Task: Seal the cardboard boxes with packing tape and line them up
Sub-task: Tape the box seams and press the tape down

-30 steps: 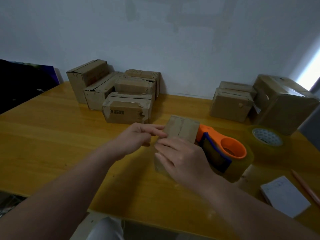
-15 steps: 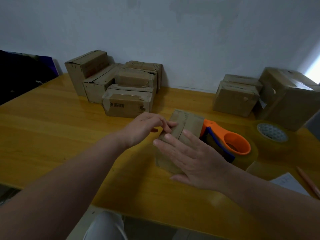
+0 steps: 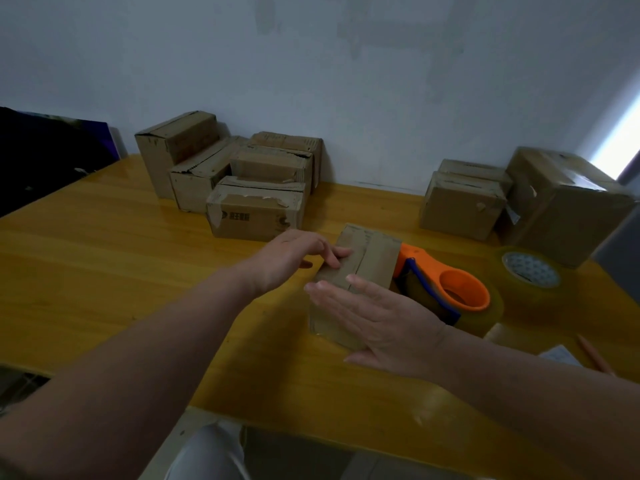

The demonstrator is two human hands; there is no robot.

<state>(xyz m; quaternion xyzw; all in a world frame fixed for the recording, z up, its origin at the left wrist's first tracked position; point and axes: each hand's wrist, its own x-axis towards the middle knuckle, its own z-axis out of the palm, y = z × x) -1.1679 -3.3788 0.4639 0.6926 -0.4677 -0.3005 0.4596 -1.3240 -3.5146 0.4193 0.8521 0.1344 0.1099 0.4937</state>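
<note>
A small cardboard box (image 3: 372, 256) stands on the yellow wooden table (image 3: 104, 271) in front of me, its top flaps closed with a seam down the middle. My left hand (image 3: 298, 258) rests on the box's left top edge with its fingertips on the flap. With straight fingers my right hand (image 3: 377, 320) lies flat against the box's near side and top corner. An orange tape dispenser (image 3: 450, 289) with a roll of clear tape lies just right of the box.
Several cardboard boxes (image 3: 242, 181) are grouped at the back left by the wall, and more boxes (image 3: 464, 202) with a large one (image 3: 568, 206) stand at the back right. A spare tape roll (image 3: 530, 271), a white pad (image 3: 557, 353) and a pencil (image 3: 594, 353) lie on the right.
My right hand has straightened from a curled pose on the box top and slid down flat over its near side. The left hand has stayed on the left flap.
</note>
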